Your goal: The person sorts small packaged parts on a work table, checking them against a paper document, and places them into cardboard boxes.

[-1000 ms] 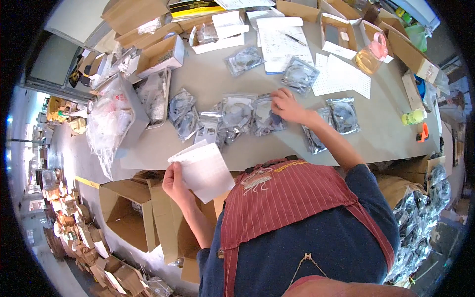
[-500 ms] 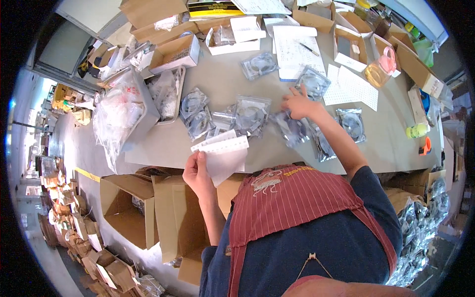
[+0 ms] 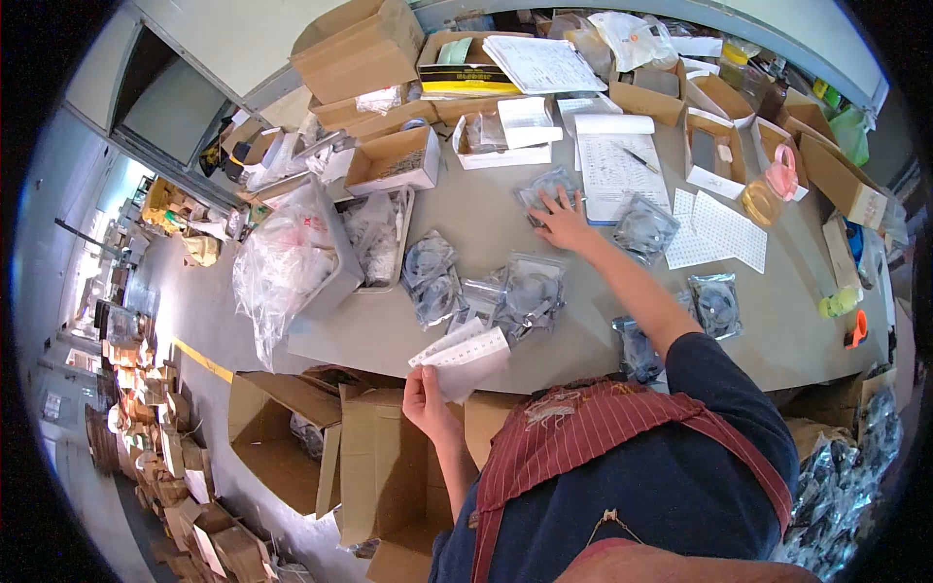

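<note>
the person's right hand (image 3: 564, 223): fingers spread flat over a silvery bag (image 3: 536, 187), left of a written sheet (image 3: 607, 185); left hand (image 3: 428, 403): fingertips pinching folded white paper (image 3: 473, 367) at the table's (image 3: 466, 228) near edge. outward: clustered silvery bags (image 3: 531, 290) mid-table, black pen (image 3: 640, 159) on the written sheet, pink-topped bottle (image 3: 763, 202) at right.

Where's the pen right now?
In the head view, upper right of centre, the pen lies on the written sheet, beyond and to the right of the right hand.
</note>
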Demonstrator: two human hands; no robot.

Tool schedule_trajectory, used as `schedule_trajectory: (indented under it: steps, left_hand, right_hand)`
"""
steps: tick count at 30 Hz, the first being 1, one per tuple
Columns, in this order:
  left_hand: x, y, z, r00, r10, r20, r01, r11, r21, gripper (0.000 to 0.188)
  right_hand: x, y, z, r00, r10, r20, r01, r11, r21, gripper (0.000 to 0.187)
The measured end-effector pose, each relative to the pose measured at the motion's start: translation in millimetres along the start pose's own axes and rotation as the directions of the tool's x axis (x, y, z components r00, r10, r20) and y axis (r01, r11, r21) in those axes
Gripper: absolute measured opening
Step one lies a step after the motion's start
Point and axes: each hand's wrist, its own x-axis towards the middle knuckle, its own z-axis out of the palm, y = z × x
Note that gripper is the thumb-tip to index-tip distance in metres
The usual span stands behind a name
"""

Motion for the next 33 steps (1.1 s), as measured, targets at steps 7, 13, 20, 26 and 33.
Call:
schedule_trajectory:
  steps: [7,13,20,26,33]
  left_hand:
    - [-3.5,6.2,3.2,0.998,-0.058,0.025,0.06,0.996,-0.066,0.019]
    - [5.9,11.9,25.6,0.995,0.032,0.097,-0.032,0.999,-0.006,0.017]
    - [7.1,5.6,41.4,0.983,0.046,0.179,-0.053,0.998,0.033,0.019]
    - [-9.4,7.4,52.1,0.978,-0.014,0.208,-0.01,0.994,0.112,0.022]
    - [-30.0,23.9,72.1,0.937,0.093,0.337,-0.232,0.886,0.402,0.019]
  right_hand:
    - [-50.5,-13.8,-37.3,0.992,-0.017,0.128,0.014,1.0,0.026,0.047]
    - [-96.9,-24.2,-73.1,0.993,0.033,0.113,-0.062,0.963,0.263,0.038]
    - [-145.0,-20.8,-86.3,0.984,0.043,0.172,-0.046,0.999,0.017,0.024]
    - [-147.2,-92.8,-181.5,0.97,-0.041,-0.241,0.206,0.668,0.715,0.018]
    - [-150.3,-151.3,-188.3,0.916,-0.307,-0.257,0.397,0.601,0.694,0.038]
